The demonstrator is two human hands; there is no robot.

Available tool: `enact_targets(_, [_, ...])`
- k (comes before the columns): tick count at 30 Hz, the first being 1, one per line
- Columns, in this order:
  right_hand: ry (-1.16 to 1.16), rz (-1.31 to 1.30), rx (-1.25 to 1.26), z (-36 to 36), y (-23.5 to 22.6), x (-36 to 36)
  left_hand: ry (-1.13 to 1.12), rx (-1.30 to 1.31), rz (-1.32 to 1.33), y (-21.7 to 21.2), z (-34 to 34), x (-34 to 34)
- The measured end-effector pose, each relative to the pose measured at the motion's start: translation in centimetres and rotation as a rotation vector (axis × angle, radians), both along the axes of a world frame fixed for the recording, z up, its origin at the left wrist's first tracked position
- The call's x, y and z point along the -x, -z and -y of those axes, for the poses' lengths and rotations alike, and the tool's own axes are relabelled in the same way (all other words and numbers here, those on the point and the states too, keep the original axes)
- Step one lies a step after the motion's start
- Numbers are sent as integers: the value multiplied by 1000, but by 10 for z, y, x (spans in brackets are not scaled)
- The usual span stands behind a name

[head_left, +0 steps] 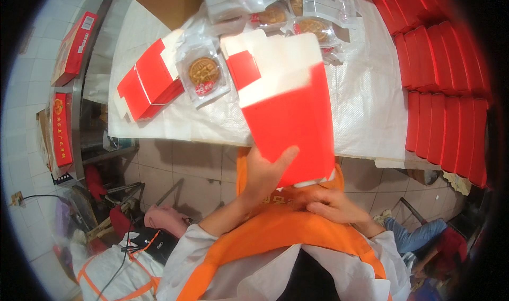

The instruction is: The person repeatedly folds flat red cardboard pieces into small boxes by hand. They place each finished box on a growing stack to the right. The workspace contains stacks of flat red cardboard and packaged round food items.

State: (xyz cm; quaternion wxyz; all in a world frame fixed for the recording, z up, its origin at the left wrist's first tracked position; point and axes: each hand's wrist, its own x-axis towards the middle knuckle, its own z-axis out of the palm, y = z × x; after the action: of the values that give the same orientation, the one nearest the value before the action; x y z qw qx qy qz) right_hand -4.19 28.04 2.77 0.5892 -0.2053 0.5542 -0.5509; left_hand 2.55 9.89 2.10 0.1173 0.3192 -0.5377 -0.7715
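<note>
A red carton [289, 126] with white inner flaps spread at its far end is held over the near edge of the table. My left hand [265, 171] grips its lower left side, thumb across the red face and the other fingers hidden behind it. My right hand [334, 205] is just below the carton's near end, in front of my orange apron [297, 229]. Its fingers are curled, and I cannot make out whether they hold anything. Left of the carton, a round golden-brown pastry in a clear packet [203, 74] lies beside a strapped bundle of flat red cartons [150, 83].
More wrapped pastries [313, 28] are heaped at the back on the white sheet [366, 99]. Rows of red boxes [445, 57] line the right side. On the far left are two red boxes [74, 49] along a metal edge. An open brown box [167, 4] stands behind.
</note>
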Motion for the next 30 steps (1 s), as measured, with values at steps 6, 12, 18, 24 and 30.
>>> enact_targets(6, [584,-983,326,22,-10,56,244,264,-73,13,-19,-22])
enact_targets(12, [312,-687,371,45,0,51,266,451,-308,22,-12,-28])
enact_targets(18, [179,-807,273,40,13,41,257,592,-401,34,5,-26])
enact_targets(24, [216,-746,405,43,31,39,280,768,-426,44,14,-32])
enact_targets(30, [209,-756,581,54,22,57,232,710,-419,19,36,-6])
